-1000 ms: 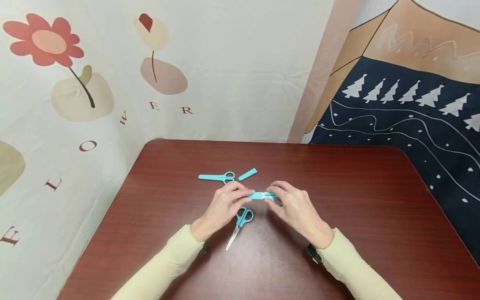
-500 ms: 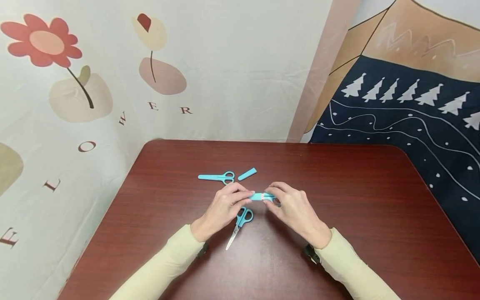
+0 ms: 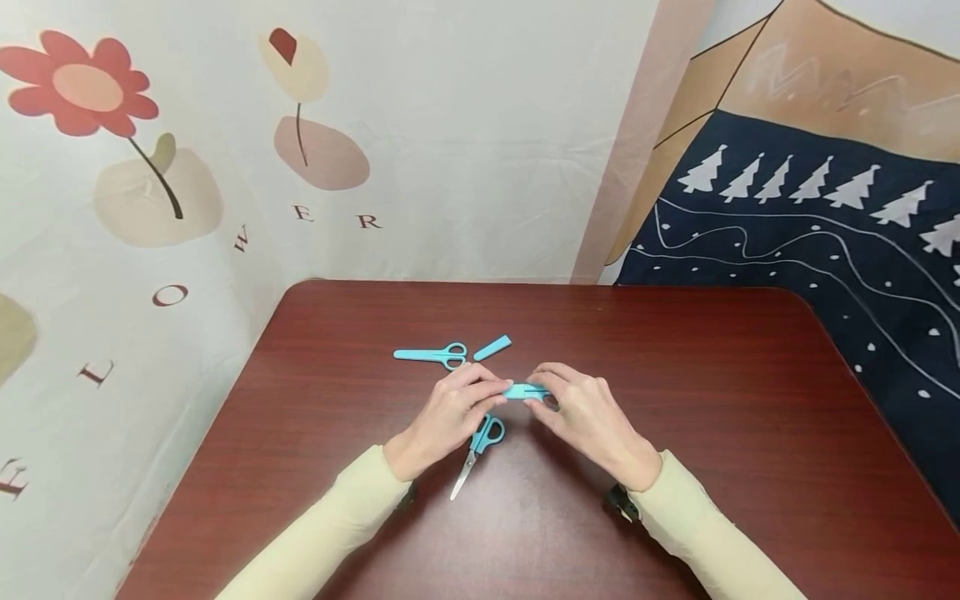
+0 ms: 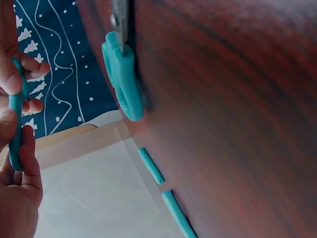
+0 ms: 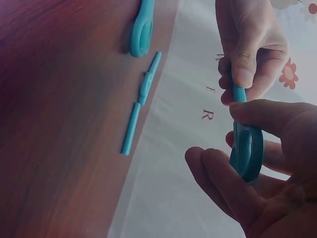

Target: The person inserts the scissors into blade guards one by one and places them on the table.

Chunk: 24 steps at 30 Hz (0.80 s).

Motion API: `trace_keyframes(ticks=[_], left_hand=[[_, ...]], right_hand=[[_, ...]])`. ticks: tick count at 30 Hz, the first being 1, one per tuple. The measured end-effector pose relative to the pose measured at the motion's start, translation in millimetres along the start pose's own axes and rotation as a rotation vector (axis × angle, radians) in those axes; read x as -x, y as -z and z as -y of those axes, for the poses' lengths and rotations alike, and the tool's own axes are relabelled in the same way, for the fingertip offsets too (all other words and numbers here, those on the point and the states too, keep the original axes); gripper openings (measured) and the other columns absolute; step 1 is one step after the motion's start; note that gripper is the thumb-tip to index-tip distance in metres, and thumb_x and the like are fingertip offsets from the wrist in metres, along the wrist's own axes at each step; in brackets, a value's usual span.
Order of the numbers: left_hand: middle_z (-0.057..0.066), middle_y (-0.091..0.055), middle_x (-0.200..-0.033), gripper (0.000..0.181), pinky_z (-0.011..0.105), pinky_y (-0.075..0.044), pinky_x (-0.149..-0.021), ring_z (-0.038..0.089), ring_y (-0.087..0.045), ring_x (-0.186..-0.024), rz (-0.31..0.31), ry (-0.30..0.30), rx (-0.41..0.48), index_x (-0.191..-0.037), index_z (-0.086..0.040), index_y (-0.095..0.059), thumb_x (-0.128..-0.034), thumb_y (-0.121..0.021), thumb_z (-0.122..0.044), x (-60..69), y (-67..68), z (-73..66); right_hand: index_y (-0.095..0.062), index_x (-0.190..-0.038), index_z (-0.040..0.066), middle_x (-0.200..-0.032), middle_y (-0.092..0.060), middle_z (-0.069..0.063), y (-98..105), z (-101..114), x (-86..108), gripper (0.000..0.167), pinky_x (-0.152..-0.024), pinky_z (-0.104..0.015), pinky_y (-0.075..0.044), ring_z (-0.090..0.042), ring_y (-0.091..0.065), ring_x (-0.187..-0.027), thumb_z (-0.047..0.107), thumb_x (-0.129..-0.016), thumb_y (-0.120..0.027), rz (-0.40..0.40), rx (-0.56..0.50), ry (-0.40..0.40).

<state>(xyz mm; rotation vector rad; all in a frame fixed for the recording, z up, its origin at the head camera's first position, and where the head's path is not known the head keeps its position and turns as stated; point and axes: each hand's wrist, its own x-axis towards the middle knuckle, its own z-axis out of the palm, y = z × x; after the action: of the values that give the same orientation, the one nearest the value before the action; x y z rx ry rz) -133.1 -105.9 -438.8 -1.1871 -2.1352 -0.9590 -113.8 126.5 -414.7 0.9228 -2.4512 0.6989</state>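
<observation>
Above the table, both hands hold one pair of light-blue scissors (image 5: 255,153) with a blue blade cover (image 3: 514,391) over its blades. My left hand (image 3: 450,410) pinches the cover between thumb and fingers. Thumb and fingers of my right hand (image 3: 591,417) grip the handle end. The cover meets the handles, and no metal shows between them. Below the left hand lies another pair of blue-handled scissors (image 3: 489,433), its metal blades bare and pointing to the near left. Left fingers hide part of its handle.
Farther back lie a covered pair of blue scissors (image 3: 423,355) and a loose blue blade cover (image 3: 492,347) beside its handles. The dark red-brown table (image 3: 675,350) ends at printed cloth hangings (image 3: 480,167) behind and at the sides.
The cover and scissors have been pushed together; the pale gap between cover and handles has narrowed and is gone. The right hand has shifted slightly left. The things on the table lie as before.
</observation>
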Motion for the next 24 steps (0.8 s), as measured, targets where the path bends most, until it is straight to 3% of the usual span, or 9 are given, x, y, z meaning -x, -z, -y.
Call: trace_keyframes(ticks=[17, 24], left_hand=[[0.002, -0.070, -0.098, 0.024, 0.018, -0.048, -0.066, 0.013, -0.061, -0.080, 0.083, 0.143, 0.105, -0.109, -0.003, -0.079, -0.0853, -0.084, -0.003, 5.9, 3.9, -3.8], [-0.002, -0.069, -0.102, 0.022, 0.022, -0.049, -0.073, 0.013, -0.060, -0.087, 0.158, 0.167, 0.053, -0.109, -0.008, -0.077, -0.0888, -0.083, -0.011, 7.7, 6.1, -6.3]], right_hand=[[-0.075, -0.100, 0.009, -0.105, -0.069, -0.004, -3, -4, 8.4, 0.022, -0.061, -0.022, -0.056, -0.008, -0.067, -0.074, 0.011, -0.082, -0.088, 0.003, -0.023, 0.028], [-0.074, -0.100, 0.011, -0.105, -0.068, -0.003, -4, -4, 12.9, 0.024, -0.051, -0.015, -0.045, -0.010, -0.069, -0.069, 0.017, -0.083, -0.089, 0.039, 0.004, 0.016]])
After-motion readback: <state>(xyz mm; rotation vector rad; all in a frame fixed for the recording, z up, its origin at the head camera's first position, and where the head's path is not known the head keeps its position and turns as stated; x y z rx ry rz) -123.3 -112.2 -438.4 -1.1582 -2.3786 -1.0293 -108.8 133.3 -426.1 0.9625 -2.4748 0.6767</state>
